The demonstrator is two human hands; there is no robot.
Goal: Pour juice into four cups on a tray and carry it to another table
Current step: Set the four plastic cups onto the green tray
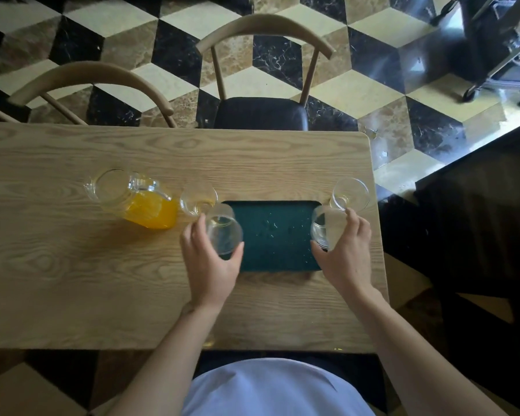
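A dark green tray (272,235) lies on the wooden table (72,280) in front of me. My left hand (207,265) grips a clear glass cup (224,229) at the tray's left edge. My right hand (345,253) grips another clear cup (324,226) at the tray's right edge. A third cup (197,201) stands on the table just left of the tray's far corner. A fourth cup (350,193) stands off the tray's far right corner. A glass jug (132,199) holding orange juice stands further left.
Two wooden chairs (261,70) (93,85) stand at the table's far side. The table's right edge (379,220) runs close to my right hand. A dark counter (478,205) lies to the right, and a wheeled cart (499,49) at the top right.
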